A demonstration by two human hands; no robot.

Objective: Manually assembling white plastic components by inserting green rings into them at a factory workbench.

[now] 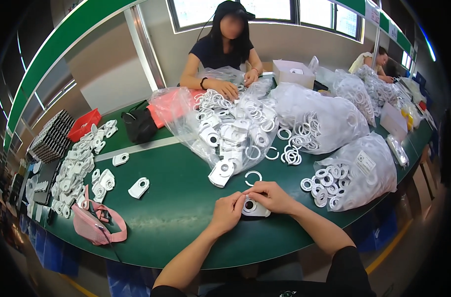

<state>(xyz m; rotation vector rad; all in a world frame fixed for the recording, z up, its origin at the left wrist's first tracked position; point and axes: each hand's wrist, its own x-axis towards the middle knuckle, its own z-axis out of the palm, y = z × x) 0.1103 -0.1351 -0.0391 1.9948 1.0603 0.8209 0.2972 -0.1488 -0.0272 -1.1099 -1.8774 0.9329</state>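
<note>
Near the table's front edge, a white plastic housing (pixel 259 211) with a round dark hole lies between my two hands. My left hand (pixel 228 213) grips its left and upper side, fingers bent and thumb pressed inward. Over its top right, my right hand (pixel 272 197) has its fingers curled onto the same piece, and the fingertips of both hands meet there. Whether a ring sits under my fingers is hidden. Just beyond my hands lies a white open ring (pixel 253 178). A larger white housing (pixel 221 173) rests farther off, at the foot of a heap.
A clear bag (pixel 186 133) spills housings and rings mid-table; a co-worker's hands (pixel 225 89) work behind it. Bags of rings (pixel 329 119) and round washers (pixel 369 173) stand right. Leftward are piled housings (pixel 74 173), a pink pouch (pixel 93 225), a black bag (pixel 138 123) and a red bin (pixel 84 124).
</note>
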